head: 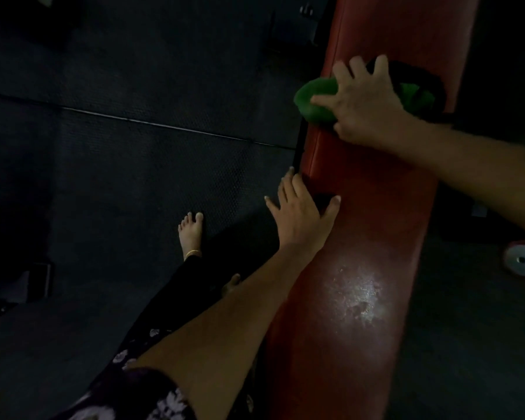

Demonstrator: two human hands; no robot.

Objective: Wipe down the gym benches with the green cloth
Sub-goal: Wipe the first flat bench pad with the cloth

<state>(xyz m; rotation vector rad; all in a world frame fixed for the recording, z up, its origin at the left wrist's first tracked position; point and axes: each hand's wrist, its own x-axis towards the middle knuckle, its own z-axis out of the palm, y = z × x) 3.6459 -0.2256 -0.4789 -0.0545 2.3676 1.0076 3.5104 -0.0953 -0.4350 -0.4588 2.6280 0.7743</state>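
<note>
A long red padded gym bench [373,213] runs from the bottom centre up to the top right, with a shiny damp patch near its lower part. A bunched green cloth [314,100] lies on the bench's left edge, partly hanging over it. My right hand [364,101] presses down on the cloth with spread, straight fingers. Lower down, my left hand [300,213] rests flat on the bench's left edge, fingers straight, thumb on the pad.
Dark rubber floor mats [119,162] fill the left side, with a seam line across them. My bare foot [191,231] stands on the mat left of the bench. A red and silver weight plate [523,262] lies on the floor at the right edge.
</note>
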